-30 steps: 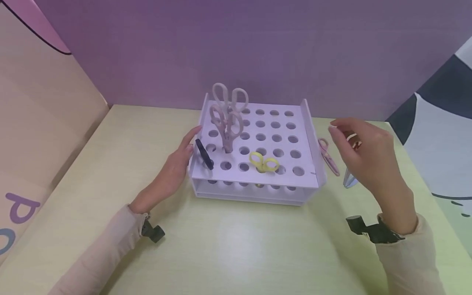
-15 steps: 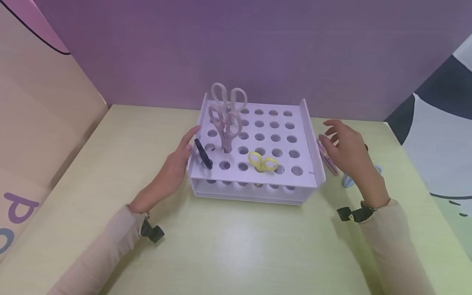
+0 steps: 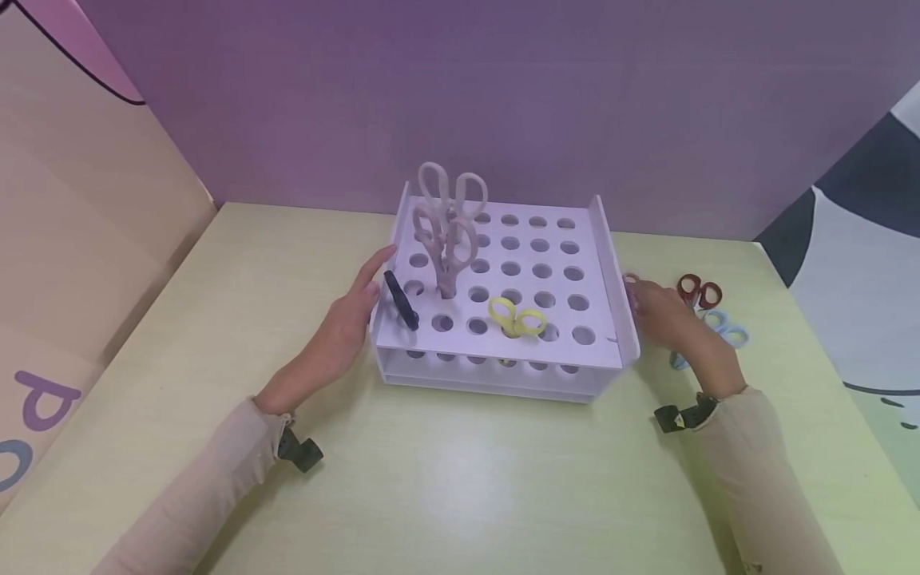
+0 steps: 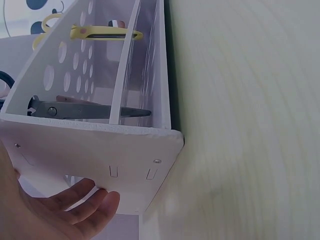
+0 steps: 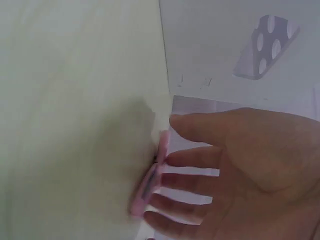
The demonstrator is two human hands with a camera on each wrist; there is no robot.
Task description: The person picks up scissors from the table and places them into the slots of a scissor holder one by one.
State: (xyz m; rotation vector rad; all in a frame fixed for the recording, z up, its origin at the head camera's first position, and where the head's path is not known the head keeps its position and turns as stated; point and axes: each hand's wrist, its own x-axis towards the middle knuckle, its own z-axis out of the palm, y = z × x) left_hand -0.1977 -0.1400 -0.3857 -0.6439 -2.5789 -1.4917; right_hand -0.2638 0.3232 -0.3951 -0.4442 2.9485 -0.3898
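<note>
Pink scissors [image 5: 150, 178] are lying on the table [image 3: 460, 479] beside the right side of the white rack [image 3: 494, 281]. A purple letter [image 3: 47, 404], p or d, is showing on the left wall [image 3: 65, 216]. The right hand [image 5: 255, 175] is touching the scissors with nearly straight, unclenched fingers; the left hand [image 3: 341, 327] is resting loosely against the rack.

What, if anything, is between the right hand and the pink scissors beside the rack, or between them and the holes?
Nothing visible separates the right hand from the scissors; its fingertips seem to touch them. The side wall of the rack stands between scissors and holes.
</note>
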